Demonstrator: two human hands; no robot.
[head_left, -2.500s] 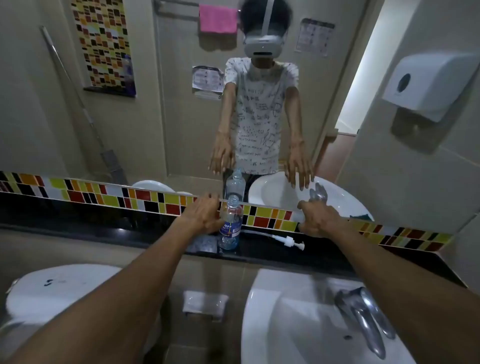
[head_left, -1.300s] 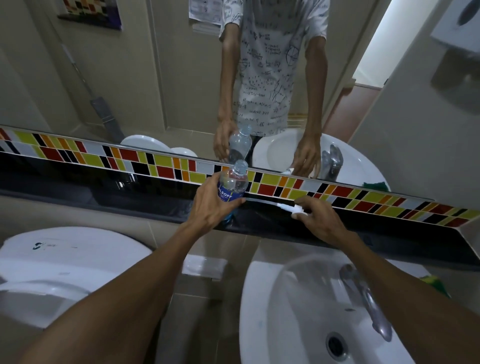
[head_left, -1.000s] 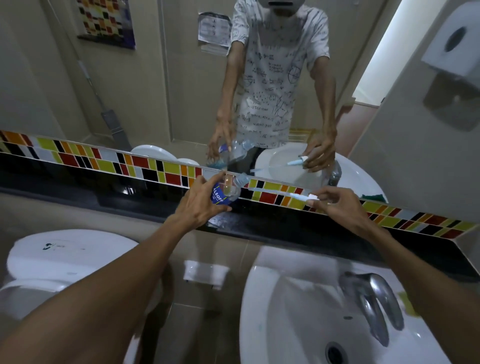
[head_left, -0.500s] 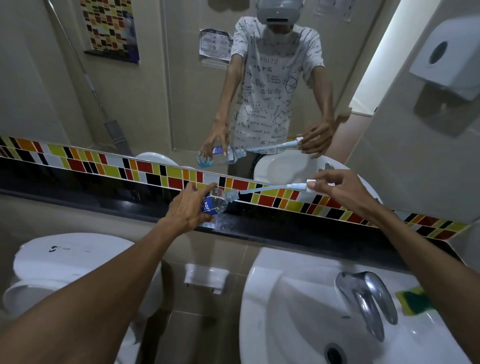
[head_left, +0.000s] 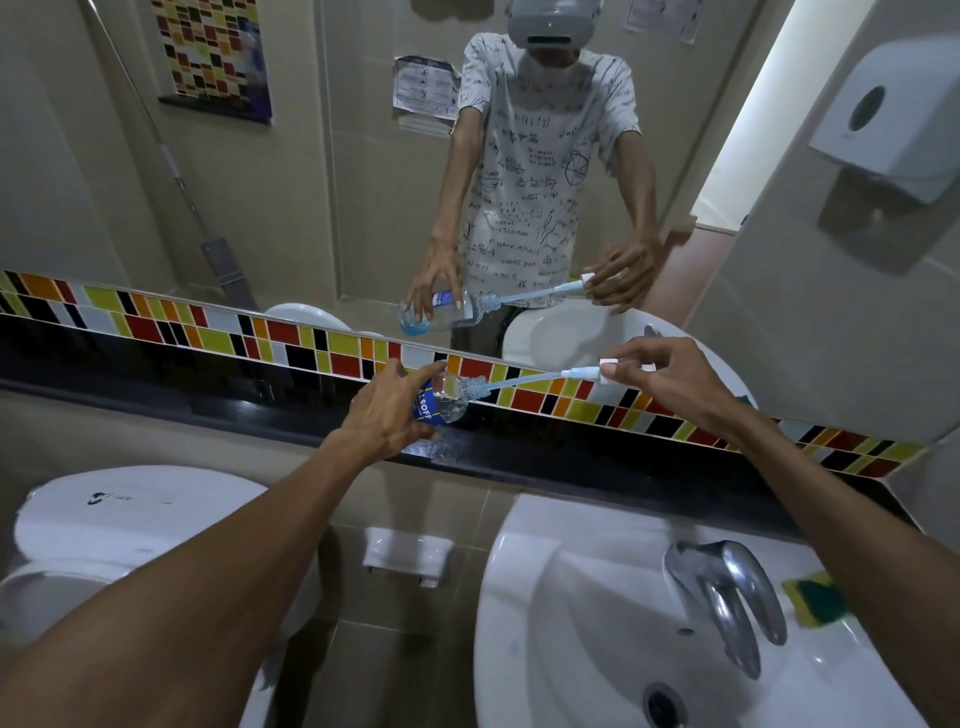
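my left fingers (head_left: 410, 375): curled round the bottle (head_left: 442, 402), held tipped on its side just above the black worktop (head_left: 571, 454)
my right fingers (head_left: 631, 358): pinching the white pump head (head_left: 605, 365), tube tip at the bottle's mouth
bottle look: clear plastic, blue label with white letters

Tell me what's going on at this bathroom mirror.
A person is working a pump at the mouth of a small bottle. The left hand grips the clear, blue-labelled bottle, tipped on its side above the black ledge. The right hand pinches the white pump head, held out to the side, and its thin tube reaches the bottle's mouth; the pump is not seated. Below are the white basin, its tap and a green-and-yellow sponge.
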